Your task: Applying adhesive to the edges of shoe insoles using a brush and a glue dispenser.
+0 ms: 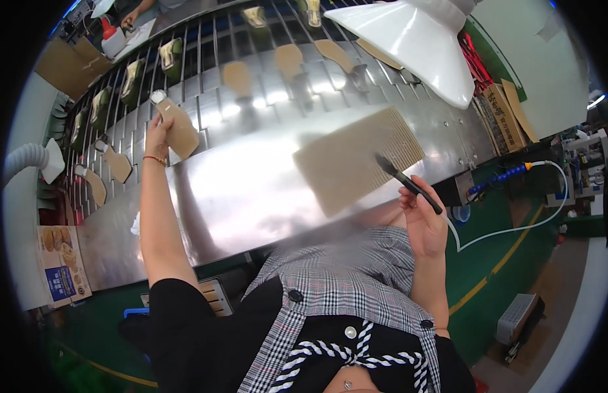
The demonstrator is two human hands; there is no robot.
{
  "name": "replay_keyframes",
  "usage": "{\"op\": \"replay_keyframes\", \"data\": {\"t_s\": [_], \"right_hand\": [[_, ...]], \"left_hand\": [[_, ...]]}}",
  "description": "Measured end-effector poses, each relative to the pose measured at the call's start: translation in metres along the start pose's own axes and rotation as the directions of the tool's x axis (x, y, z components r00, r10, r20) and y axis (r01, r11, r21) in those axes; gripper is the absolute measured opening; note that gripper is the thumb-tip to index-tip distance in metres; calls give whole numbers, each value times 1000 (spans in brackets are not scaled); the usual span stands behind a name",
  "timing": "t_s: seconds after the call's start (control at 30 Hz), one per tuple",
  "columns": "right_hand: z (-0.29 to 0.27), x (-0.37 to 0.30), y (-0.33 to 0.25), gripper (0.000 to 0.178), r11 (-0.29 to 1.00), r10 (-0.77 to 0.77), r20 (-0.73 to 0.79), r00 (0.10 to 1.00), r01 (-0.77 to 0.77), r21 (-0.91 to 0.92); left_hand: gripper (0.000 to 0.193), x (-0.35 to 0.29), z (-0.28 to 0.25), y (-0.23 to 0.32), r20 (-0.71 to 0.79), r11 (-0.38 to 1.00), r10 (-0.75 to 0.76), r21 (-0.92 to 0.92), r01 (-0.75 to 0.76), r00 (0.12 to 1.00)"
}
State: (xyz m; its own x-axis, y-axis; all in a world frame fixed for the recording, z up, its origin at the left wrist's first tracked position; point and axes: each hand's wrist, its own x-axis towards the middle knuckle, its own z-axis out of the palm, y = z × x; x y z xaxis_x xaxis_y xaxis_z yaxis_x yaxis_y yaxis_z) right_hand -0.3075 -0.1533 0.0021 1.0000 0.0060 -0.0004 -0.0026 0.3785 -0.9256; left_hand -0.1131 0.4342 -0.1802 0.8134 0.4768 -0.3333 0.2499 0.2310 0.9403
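My left hand is stretched out to the far left, its fingers closed on the edge of a tan shoe sole with a whitish piece at its far end. In my right hand, pinched between thumb and fingers, is a brush with a black handle and dark bristles. The bristles point away to the left, over a tan board with a ribbed right side. Whether they touch the board I cannot tell. More tan soles lie on the slatted conveyor beyond.
Dark green and clear shoe-shaped pieces stand along the conveyor. A white lamp shade hangs at the far right, near a cardboard box. A grey hose with a white nozzle is at the left. Another person's hand shows at the far side.
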Motion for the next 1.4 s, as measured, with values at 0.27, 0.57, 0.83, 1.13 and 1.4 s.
{"op": "replay_keyframes", "data": {"t_s": [0.27,0.57,0.83,1.13,1.4], "right_hand": [[23,3,-15,38,943,10,178,984,-69,327],[44,9,-21,33,843,212,176,961,-271,464],[63,-4,-31,33,904,151,160,976,-202,378],[98,-26,-46,35,333,-567,480,670,719,-610],[108,-34,-48,39,396,-539,622,568,823,-408]], "left_hand": [[67,-187,93,68,703,486,485,-711,508,520],[66,-300,189,34,821,509,380,-570,646,426],[57,-372,210,60,656,730,446,127,-672,609],[57,-384,221,58,619,903,421,-220,-368,663],[56,-371,217,62,522,717,449,-695,57,726]]}}
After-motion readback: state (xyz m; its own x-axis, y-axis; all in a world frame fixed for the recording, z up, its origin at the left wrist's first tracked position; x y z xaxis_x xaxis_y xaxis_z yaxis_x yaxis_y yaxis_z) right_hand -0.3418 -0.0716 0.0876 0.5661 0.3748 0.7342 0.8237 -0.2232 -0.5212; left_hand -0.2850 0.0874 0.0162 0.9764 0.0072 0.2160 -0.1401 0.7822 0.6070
